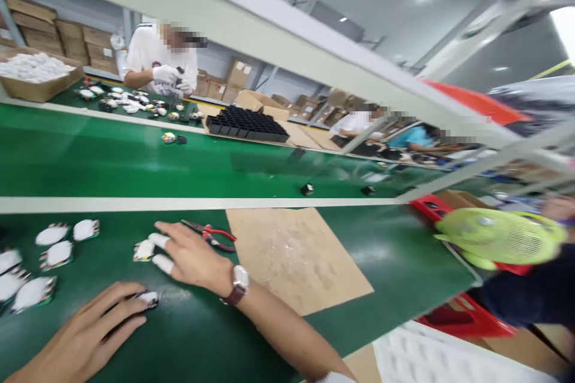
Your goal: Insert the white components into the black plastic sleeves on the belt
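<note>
My left hand (pixel 101 323) is low on the green bench mat, its fingertips gripping a small black part with a whitish top (pixel 151 299). White finger covers sit on two fingers of my right hand (pixel 191 254), which is stretched out flat with fingers apart. Its covered fingertips are at the edge of a small circuit board with a white pad (pixel 144 250); whether they touch it I cannot tell. Red-handled pliers (pixel 213 236) lie just beyond that hand. More boards with white pads (pixel 57 254) are grouped to the left.
A brown cardboard sheet (pixel 296 257) lies right of my right arm. Behind a white rail runs a green conveyor belt (pixel 202 161) carrying small black parts (pixel 307 189). Across it, a gloved co-worker (pixel 162 66) handles a part beside a black grid tray (pixel 247 124). A yellow-green object (pixel 501 236) is at right.
</note>
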Motion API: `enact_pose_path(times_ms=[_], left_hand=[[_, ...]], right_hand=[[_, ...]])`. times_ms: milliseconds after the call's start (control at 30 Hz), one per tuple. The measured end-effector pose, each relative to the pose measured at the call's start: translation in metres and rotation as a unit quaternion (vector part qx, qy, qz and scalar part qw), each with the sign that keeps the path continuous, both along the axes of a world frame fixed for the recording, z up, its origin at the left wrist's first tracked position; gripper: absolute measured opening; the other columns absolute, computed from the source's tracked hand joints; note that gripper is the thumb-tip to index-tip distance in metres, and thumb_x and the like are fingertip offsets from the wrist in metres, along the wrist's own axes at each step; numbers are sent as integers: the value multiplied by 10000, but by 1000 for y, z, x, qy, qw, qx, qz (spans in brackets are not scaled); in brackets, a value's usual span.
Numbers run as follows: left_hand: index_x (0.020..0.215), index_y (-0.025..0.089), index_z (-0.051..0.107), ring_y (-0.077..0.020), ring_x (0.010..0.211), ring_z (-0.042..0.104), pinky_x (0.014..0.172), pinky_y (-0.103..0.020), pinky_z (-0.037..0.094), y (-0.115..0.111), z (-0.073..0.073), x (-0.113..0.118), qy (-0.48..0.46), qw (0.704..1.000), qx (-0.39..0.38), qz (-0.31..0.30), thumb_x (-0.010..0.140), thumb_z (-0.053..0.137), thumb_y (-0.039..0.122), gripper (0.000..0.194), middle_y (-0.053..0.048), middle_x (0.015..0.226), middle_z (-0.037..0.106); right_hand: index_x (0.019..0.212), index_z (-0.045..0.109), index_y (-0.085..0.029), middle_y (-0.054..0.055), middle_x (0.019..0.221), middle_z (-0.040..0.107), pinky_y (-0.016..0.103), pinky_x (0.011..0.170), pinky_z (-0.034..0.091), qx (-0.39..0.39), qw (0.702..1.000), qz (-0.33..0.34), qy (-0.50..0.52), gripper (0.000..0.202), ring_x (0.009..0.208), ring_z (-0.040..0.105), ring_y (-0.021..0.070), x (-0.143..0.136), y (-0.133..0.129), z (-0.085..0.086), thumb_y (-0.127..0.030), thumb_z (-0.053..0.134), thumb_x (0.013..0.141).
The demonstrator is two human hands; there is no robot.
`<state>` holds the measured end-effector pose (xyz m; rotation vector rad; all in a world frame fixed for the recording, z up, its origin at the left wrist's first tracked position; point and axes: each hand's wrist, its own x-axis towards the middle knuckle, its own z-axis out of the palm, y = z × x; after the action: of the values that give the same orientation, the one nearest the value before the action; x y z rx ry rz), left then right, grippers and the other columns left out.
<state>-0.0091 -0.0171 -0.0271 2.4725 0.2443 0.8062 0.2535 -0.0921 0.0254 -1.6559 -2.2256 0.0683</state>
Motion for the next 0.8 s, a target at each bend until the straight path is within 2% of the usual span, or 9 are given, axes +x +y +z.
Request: enact_pose_path(times_ms=[67,167,367,500,567,633,700,767,800], left_hand=[[1303,327,700,-252,1082,770,969,-334,651,2,9,-2,6,1000,-14,2,924,776,301,388,-57,1283,742],[1277,268,677,-245,1098,744,988,-363,622,2,22,-4,6,1000,-20,-16,943,784,267,351,-102,1306,702],[1077,228,728,-201,987,712,818,-320,585,-14,29,8,26,997,-43,-52,1023,635,122,152,-105,1201,704],[1026,220,746,-203,958,722,824,-331,596,-17,25,14,5,984,-179,-21,988,682,151,101,-95,1149,732],[1022,205,737,-179,839,736,762,-314,621,-12,27,15,-31,936,-349,36,954,748,228,73,-74,1046,751],[991,189,723,-142,694,715,672,-281,629,-5,32,16,-73,847,-519,92,915,804,305,160,-37,909,750],[939,173,715,-138,663,713,629,-258,630,2,39,18,-110,766,-620,129,860,855,351,240,-17,817,736],[903,160,711,-160,691,732,606,-256,630,9,48,21,-138,742,-635,163,793,899,382,311,-27,806,738],[903,156,708,-169,687,736,602,-268,632,15,52,22,-134,764,-604,182,781,900,407,338,-34,812,743]], right_hand=[[1365,593,-172,149,1458,606,467,1162,463,30,997,-16,72,338,1307,590,258,3,-14,5,-335,538,1074],[1329,616,-179,132,1361,650,426,1068,542,36,987,58,145,301,1219,629,235,0,-34,4,-297,585,1054],[1337,615,-227,93,1242,682,401,988,584,15,981,123,152,293,1113,657,209,-22,-53,-7,-250,586,1047],[1410,558,-229,99,1260,685,378,953,608,40,980,102,165,353,1113,684,205,-24,-55,-10,-248,563,1058],[1435,533,-203,121,1280,684,407,966,608,72,987,52,136,378,1148,680,233,-21,-58,-12,-239,550,1059],[1394,561,-169,141,1263,685,448,962,607,99,992,-4,78,348,1137,674,267,-18,-61,-15,-218,546,1049],[1324,602,-146,148,1225,677,470,923,609,98,994,-45,10,314,1070,669,283,-13,-64,-19,-172,558,1014],[1282,621,-133,141,1177,662,461,877,611,73,994,-70,-39,353,1003,656,283,-7,-64,-24,-91,580,933],[1270,625,-129,135,1157,655,449,869,609,62,993,-81,-56,404,989,649,281,-2,-63,-26,-39,581,879]])
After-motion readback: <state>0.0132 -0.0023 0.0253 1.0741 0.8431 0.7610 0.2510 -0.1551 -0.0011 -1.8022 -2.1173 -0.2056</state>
